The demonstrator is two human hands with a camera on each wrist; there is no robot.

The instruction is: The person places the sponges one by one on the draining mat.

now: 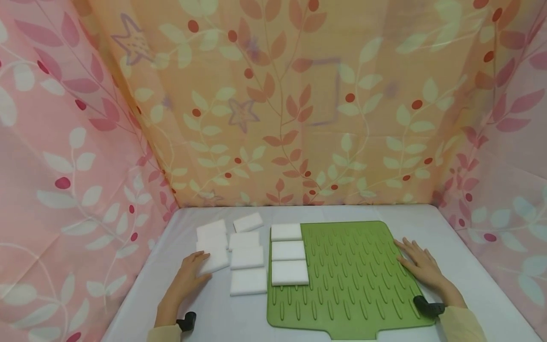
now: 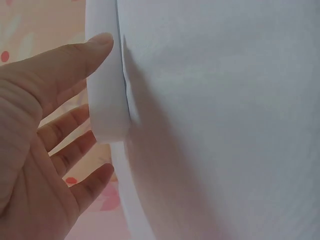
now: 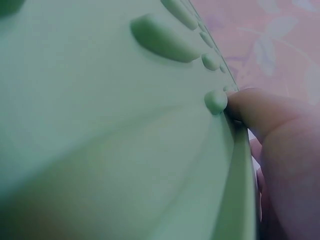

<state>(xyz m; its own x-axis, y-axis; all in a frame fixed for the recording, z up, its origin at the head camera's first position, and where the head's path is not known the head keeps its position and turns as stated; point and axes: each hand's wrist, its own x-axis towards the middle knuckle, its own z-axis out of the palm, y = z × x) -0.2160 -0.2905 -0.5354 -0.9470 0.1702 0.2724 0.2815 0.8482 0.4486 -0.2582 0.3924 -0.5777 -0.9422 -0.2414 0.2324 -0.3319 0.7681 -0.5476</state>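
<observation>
In the head view my left hand (image 1: pixel 188 274) holds a white sponge block (image 1: pixel 215 260) at the left of a loose group, its fingers over the block's left side and its thumb at the front edge. The left wrist view shows the thumb of that hand (image 2: pixel 40 120) against the block's edge (image 2: pixel 107 95); some fingertips are hidden behind it. My right hand (image 1: pixel 423 268) rests at the right edge of a green ribbed mat (image 1: pixel 350 275), fingers extended. Close up, its thumb (image 3: pixel 260 112) touches the mat's rim.
Three white sponges (image 1: pixel 289 273) lie in a column along the mat's left side. Several more sponges (image 1: pixel 248 281) lie loosely left of the mat on the white table (image 1: pixel 222 318). Patterned cloth walls (image 1: pixel 278 142) enclose the table at the back and both sides.
</observation>
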